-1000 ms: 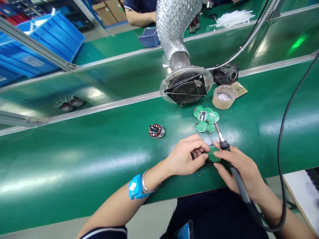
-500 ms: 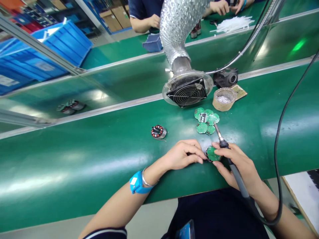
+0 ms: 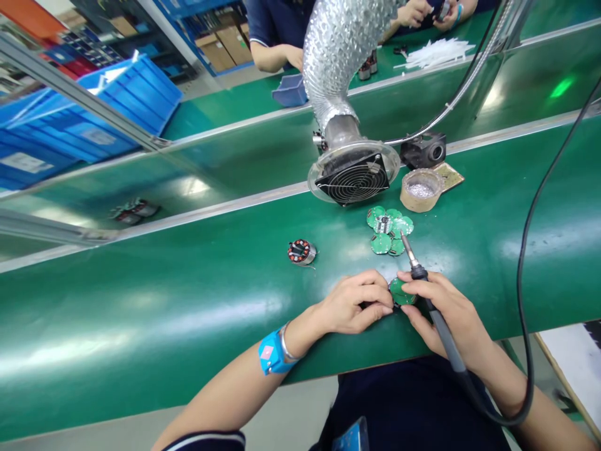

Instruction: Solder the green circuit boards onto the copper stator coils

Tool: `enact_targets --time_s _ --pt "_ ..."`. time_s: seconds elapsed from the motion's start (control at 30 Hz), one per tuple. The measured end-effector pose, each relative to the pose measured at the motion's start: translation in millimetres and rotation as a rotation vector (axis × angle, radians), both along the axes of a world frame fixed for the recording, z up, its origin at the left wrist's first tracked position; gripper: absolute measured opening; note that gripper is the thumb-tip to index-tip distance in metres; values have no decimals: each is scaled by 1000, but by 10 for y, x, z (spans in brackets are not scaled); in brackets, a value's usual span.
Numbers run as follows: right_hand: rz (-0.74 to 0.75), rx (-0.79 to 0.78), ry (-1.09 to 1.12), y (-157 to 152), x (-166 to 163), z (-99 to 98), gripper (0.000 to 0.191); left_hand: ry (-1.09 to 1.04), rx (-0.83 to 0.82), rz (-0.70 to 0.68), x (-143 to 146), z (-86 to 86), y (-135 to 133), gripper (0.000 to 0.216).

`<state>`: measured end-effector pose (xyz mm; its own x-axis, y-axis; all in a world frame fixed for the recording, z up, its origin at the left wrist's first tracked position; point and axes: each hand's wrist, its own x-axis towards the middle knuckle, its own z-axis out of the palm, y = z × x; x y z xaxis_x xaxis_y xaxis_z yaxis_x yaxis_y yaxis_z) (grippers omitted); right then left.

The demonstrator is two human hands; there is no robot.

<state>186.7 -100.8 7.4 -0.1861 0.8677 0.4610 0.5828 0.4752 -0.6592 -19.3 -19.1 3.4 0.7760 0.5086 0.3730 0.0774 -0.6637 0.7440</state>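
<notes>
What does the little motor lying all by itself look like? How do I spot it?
Find the big silver duct with the fan at its end, over the green belt. In front of it and a bit left, away from the pile of flat green boards, lies the motor. Unlike them, it is chunky, silver-sided, with red-orange coils on top.

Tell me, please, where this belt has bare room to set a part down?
The belt is bare left of the stator and the left hand, which grips a board: a wide stretch. Another free patch lies right of the right hand, up to the cord. Crowded: between the hands and the fan, with the boards, pot and the right hand's iron.
</notes>
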Motion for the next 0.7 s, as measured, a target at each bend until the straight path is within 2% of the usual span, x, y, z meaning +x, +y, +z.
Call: enact_targets --time_s 0.07,0.17,0.23,0.33,0.43,0.6,0.7 --pt "2 -2 -5 5 -1 13 34 2 -10 -3 17 15 -25 11" --pt "0 3 -8 12 -3 26 33 41 66 -35 22 63 -73 12" --pt "2 -2 -1 10 -1 25 33 3 11 -34 -2 106 -77 12" --pt "10 -13 7 2 4 13 35 -38 -221 -1 -77 151 9 10" --pt "13 -24 9 0 2 -2 36 25 -503 20 -144 130 168 13" --pt "12 -29 20 25 -17 -11 35 -24 -1183 155 -101 30 265 38" --pt "19 -22 18 33 -14 -10 35 -65 -1301 177 -16 52 177 49"
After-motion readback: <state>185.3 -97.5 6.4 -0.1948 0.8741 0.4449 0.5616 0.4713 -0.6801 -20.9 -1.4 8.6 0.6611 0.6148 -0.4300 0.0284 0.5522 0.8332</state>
